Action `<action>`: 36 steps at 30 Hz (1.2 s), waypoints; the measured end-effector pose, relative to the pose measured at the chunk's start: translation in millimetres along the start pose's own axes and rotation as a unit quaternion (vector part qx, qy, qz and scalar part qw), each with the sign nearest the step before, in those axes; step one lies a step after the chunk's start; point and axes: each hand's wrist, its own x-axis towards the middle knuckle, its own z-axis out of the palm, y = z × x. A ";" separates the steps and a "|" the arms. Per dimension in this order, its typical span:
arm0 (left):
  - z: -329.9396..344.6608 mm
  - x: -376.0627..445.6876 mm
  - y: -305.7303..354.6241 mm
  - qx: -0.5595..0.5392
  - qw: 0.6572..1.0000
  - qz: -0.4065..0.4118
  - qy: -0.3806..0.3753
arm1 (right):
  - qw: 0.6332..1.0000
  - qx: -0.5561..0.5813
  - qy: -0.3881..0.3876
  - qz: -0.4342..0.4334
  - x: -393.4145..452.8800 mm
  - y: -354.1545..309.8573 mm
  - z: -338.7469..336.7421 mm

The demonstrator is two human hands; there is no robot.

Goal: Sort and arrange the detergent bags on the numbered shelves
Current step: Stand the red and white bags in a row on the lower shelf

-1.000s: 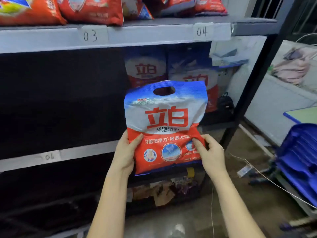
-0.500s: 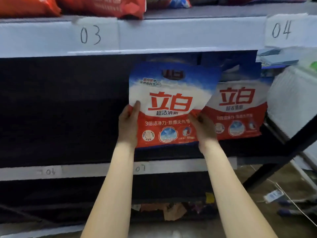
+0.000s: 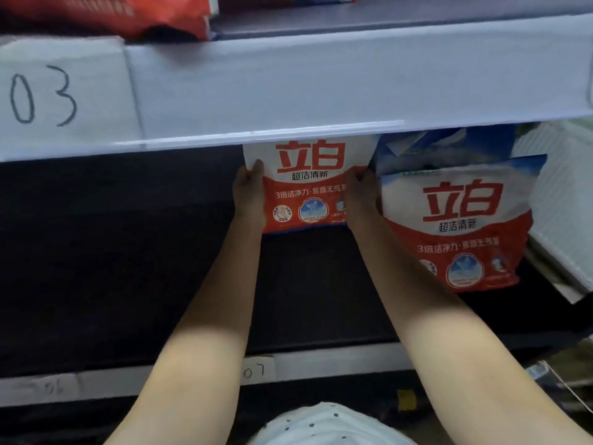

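Under the upper shelf edge (image 3: 321,88) marked 03, you hold one detergent bag (image 3: 305,184) upright between both hands, deep in the shelf bay labelled 07 (image 3: 253,371). Your left hand (image 3: 248,191) grips its left edge, fingers curled round it with the thumb on the front; your right hand (image 3: 361,195) grips the right edge likewise. The bag's long axis runs vertical, its top hidden behind the shelf lip, and its base appears at or just above the dark shelf floor; contact cannot be confirmed. A second matching bag (image 3: 462,226) stands just beside your right hand, nearer the front, with another blue-topped bag (image 3: 426,142) behind it. Judgement: placement is nearly complete. Set it down square to its neighbour. Orange bags (image 3: 134,14) occupy the shelf above.
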 end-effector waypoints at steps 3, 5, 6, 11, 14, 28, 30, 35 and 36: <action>6.0 7.9 -17.9 -0.039 0.999 0.008 -0.006 | 1.000 0.012 0.020 -0.002 1.2 4.9 2.4; 9.9 10.5 -21.4 -0.052 0.999 0.008 -0.012 | 0.999 0.028 0.019 -0.021 2.2 10.3 4.1; 11.5 12.9 -21.2 -0.054 0.998 0.007 -0.014 | 0.999 0.024 0.018 -0.025 3.7 13.0 4.5; 14.0 30.8 -24.3 -0.053 0.999 0.001 0.000 | 0.999 -0.029 0.026 -0.030 5.7 18.3 -1.1; 16.4 29.5 -24.2 -0.038 0.999 0.002 -0.008 | 0.996 -0.080 0.015 -0.026 10.0 21.6 -4.1; -45.7 -95.8 -68.9 0.473 0.867 0.137 -0.072 | 0.934 -0.333 -0.085 -0.099 -76.4 83.7 -33.1; -55.5 -119.2 -70.7 0.529 0.825 0.174 -0.096 | 0.911 -0.379 -0.108 -0.125 -99.2 88.8 -44.3; -85.0 -177.6 -59.0 0.622 0.738 0.211 -0.154 | 0.861 -0.459 -0.160 -0.146 -167.0 83.2 -77.3; -91.0 -190.1 -52.6 0.629 0.725 0.231 -0.157 | 0.858 -0.460 -0.164 -0.161 -182.1 78.9 -85.3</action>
